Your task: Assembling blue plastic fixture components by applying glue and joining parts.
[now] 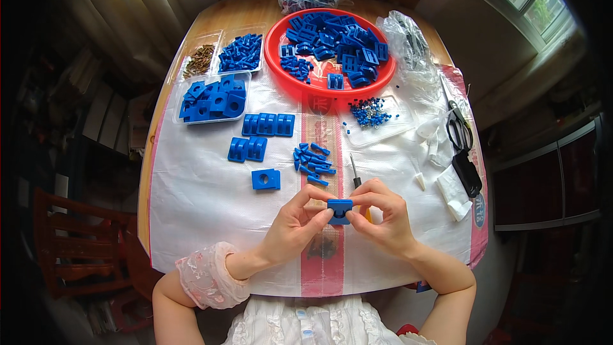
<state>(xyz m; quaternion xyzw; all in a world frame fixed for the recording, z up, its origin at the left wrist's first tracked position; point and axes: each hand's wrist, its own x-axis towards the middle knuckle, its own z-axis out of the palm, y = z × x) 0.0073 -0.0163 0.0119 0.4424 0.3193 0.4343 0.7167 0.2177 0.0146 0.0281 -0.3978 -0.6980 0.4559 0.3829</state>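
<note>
Between the fingertips of both hands, near the table's front middle, is a small blue plastic block (340, 204) with a dark notch on its near side. My left hand (299, 225) pinches its left edge with thumb and fingers. From the other side my right hand (387, 218) grips the right edge the same way. A screwdriver (356, 181) lies just beyond, its yellow handle partly hidden by my right hand. Past my left hand sit flat blue plates with a round hole (265, 179), and several narrow blue wedge-shaped pieces (313, 162) lie in a loose pile.
A red basin (273, 67) of blue parts stands at the back. Left are clear trays of blue plates (211, 101), blue pieces (241, 51) and brass-coloured pins (200, 61), plus rows of blue parts (268, 124). Right are tiny blue pieces (369, 113), scissors (459, 134) and plastic bags (407, 41).
</note>
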